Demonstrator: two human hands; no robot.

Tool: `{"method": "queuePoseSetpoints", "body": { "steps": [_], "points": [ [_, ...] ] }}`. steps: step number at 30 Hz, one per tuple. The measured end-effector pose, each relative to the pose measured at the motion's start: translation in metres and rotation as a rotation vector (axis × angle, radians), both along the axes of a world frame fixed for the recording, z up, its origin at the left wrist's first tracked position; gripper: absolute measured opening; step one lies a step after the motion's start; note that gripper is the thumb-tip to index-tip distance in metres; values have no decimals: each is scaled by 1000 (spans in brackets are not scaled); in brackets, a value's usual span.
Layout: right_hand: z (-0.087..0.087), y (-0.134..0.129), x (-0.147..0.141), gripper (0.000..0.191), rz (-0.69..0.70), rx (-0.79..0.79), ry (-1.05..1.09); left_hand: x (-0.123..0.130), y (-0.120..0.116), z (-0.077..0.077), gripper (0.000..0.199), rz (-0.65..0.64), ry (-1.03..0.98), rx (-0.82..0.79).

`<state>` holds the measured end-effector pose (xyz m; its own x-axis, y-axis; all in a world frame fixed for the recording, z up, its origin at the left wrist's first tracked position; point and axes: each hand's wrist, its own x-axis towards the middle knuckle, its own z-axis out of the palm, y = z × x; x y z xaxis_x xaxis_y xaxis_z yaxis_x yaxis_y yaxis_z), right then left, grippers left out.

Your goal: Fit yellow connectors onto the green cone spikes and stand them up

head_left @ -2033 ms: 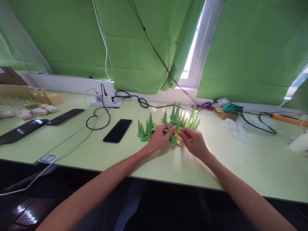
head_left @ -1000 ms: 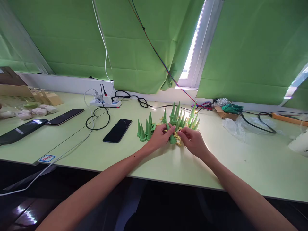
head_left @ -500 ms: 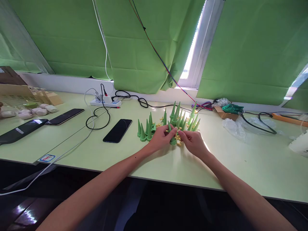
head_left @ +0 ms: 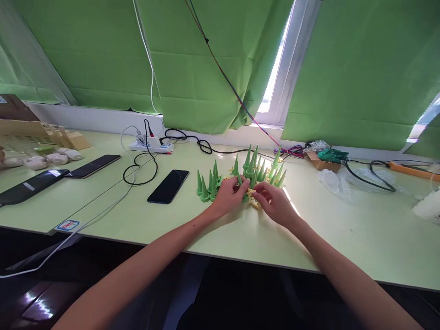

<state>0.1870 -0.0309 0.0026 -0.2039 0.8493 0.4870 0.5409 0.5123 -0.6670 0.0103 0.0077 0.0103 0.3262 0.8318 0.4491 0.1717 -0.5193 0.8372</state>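
My left hand (head_left: 227,196) is closed around a green pointed cone (head_left: 239,179), whose tip rises above the fingers while its lower part is partly covered. Just to the right, my right hand (head_left: 277,205) has thumb and fingertips drawn together over small yellow plastic pieces (head_left: 255,205); whatever is between the tips is too small to make out. Behind both hands stand several upright green cones (head_left: 253,162), with yellow bits scattered among them. Another group of green cones (head_left: 204,189) stands left of my left hand.
A black phone (head_left: 168,187) lies to the left, with two more dark devices farther left. Behind them are a power strip (head_left: 151,145) and looping cables. At right are a small cardboard box (head_left: 321,162), clear plastic bags (head_left: 335,183) and an orange strip (head_left: 412,170).
My right fingertips have come away from the green cone, moving slightly down and right to the yellow pieces. The cone in my left hand has shifted a little left and tilted.
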Motion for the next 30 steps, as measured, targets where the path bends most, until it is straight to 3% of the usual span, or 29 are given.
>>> {"method": "queuePoseSetpoints", "body": {
  "steps": [12, 16, 23, 30],
  "points": [
    [-6, 4, 3, 50, -41, 29, -153, 1, -1, -1, 36, -22, 95, 63],
    [-4, 2, 1, 39, -70, 13, -102, 1, -2, 1, 37, 18, 68, 62],
    [-6, 2, 0, 21, 14, 21, -34, 2, -1, 1, 36, 37, 57, 63],
    [-7, 3, 2, 28, 22, 15, -66, 1, -2, -1, 36, 30, 110, 109]
  ]
}}
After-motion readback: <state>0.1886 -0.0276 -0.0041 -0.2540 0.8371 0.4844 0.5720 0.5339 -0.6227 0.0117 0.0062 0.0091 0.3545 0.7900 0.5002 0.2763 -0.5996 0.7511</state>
